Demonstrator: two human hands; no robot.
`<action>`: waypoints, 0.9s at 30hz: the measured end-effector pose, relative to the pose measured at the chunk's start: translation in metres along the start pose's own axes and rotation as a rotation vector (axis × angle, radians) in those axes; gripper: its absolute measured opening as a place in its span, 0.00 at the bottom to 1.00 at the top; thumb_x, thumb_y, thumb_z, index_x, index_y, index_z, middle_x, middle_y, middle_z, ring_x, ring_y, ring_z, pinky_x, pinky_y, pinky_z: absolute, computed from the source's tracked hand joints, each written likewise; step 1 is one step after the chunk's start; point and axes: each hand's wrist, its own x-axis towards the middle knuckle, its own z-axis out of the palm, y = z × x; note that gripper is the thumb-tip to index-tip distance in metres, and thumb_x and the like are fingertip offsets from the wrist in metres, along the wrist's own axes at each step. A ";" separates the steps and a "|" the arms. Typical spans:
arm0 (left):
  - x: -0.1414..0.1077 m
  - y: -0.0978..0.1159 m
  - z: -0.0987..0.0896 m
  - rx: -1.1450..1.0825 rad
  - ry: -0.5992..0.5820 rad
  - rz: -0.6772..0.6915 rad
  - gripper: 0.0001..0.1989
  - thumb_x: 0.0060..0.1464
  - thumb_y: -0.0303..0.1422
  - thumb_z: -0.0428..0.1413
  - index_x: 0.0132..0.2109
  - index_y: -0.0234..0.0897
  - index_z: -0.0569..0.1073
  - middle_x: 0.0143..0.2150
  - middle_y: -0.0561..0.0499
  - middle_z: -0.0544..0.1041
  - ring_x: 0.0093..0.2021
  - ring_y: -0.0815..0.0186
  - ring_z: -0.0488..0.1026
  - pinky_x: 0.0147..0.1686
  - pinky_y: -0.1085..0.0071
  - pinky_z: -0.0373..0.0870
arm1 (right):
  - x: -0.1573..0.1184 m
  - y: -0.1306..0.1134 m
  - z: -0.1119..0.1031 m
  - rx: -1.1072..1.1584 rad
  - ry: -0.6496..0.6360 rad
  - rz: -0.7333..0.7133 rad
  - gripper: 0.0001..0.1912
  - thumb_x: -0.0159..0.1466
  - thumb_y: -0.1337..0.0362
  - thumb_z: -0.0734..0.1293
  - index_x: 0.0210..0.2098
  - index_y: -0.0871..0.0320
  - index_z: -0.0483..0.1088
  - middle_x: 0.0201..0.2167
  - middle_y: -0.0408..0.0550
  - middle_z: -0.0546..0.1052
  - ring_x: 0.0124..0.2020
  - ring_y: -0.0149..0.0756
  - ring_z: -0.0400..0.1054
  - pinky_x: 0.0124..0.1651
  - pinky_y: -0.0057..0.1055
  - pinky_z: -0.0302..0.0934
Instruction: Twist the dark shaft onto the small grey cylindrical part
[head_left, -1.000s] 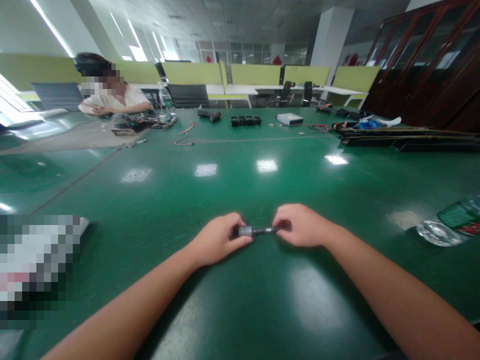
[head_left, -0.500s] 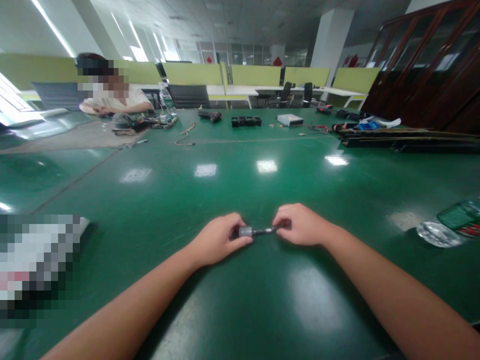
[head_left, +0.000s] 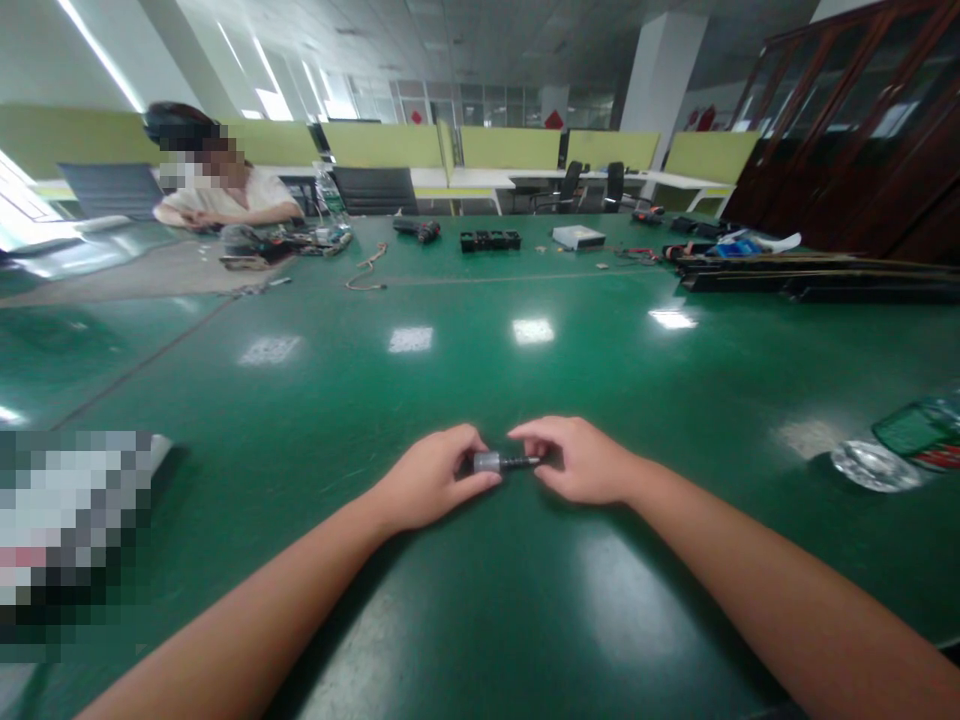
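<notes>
My left hand (head_left: 439,475) is closed around the rear of a slim pen-like tool (head_left: 487,462). The tool has a grey translucent collar, a dark ribbed shaft and a pale narrow tip pointing right; its exact kind is unclear, and its rear end is hidden in my palm. It is held nearly level, low over the green table (head_left: 480,600). At the tip is my right hand (head_left: 585,460), its index finger stretched out above the shaft and its thumb below. These fingers are apart; whether any finger touches the tip is hard to see.
A clear bottle (head_left: 877,467) lies at the right. At the left edge is a blurred-out pale object (head_left: 67,520). Across the table sits a person (head_left: 225,195), with electronic parts (head_left: 277,245), a black block (head_left: 490,241), a white box (head_left: 577,237) and dark strips (head_left: 810,275) along the far side.
My right hand has loosened its pinch at the tool's tip and moved slightly left, its index finger now reaching over the shaft. My left hand keeps its hold, almost still.
</notes>
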 end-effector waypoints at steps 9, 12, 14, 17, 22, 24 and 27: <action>0.001 -0.001 0.001 -0.014 -0.004 0.000 0.15 0.58 0.47 0.57 0.41 0.39 0.72 0.33 0.52 0.74 0.32 0.64 0.70 0.31 0.71 0.61 | -0.001 -0.001 0.003 0.062 -0.015 0.018 0.29 0.56 0.75 0.68 0.57 0.56 0.69 0.43 0.47 0.80 0.41 0.35 0.73 0.48 0.34 0.66; 0.000 -0.001 0.001 -0.010 -0.002 0.001 0.16 0.57 0.47 0.58 0.40 0.39 0.72 0.33 0.52 0.74 0.32 0.64 0.70 0.31 0.71 0.61 | 0.001 -0.002 0.005 0.016 -0.015 0.012 0.28 0.55 0.74 0.69 0.56 0.55 0.70 0.44 0.47 0.80 0.42 0.37 0.73 0.49 0.35 0.65; 0.000 -0.001 0.001 -0.007 -0.002 0.001 0.15 0.58 0.47 0.58 0.40 0.39 0.72 0.33 0.52 0.74 0.32 0.64 0.70 0.31 0.71 0.61 | 0.003 -0.003 0.008 -0.021 -0.007 0.012 0.24 0.56 0.72 0.71 0.52 0.55 0.72 0.43 0.47 0.80 0.41 0.37 0.72 0.48 0.35 0.65; 0.001 0.000 0.002 -0.005 0.001 0.002 0.15 0.58 0.46 0.58 0.41 0.39 0.73 0.33 0.53 0.74 0.32 0.64 0.70 0.31 0.71 0.61 | 0.006 -0.005 0.013 -0.074 0.014 -0.001 0.13 0.59 0.69 0.71 0.44 0.57 0.76 0.39 0.48 0.79 0.39 0.36 0.71 0.45 0.33 0.63; 0.001 0.001 0.002 0.004 0.005 0.001 0.15 0.58 0.46 0.58 0.41 0.39 0.73 0.33 0.53 0.74 0.31 0.65 0.69 0.31 0.71 0.60 | 0.010 -0.006 0.019 -0.117 0.056 -0.022 0.06 0.61 0.68 0.70 0.39 0.58 0.77 0.35 0.47 0.78 0.38 0.36 0.69 0.43 0.31 0.61; 0.001 0.001 0.002 0.006 0.007 -0.003 0.15 0.58 0.46 0.58 0.40 0.39 0.73 0.32 0.53 0.74 0.31 0.65 0.69 0.31 0.71 0.61 | 0.010 -0.005 0.019 -0.109 0.053 -0.027 0.07 0.60 0.69 0.70 0.39 0.58 0.77 0.35 0.47 0.78 0.38 0.36 0.69 0.42 0.31 0.61; 0.001 0.001 0.002 0.011 0.008 -0.009 0.15 0.58 0.47 0.58 0.40 0.39 0.73 0.32 0.53 0.74 0.31 0.65 0.69 0.31 0.71 0.60 | 0.010 -0.005 0.017 -0.106 0.040 -0.040 0.08 0.60 0.70 0.69 0.39 0.58 0.77 0.34 0.47 0.77 0.38 0.35 0.69 0.42 0.31 0.61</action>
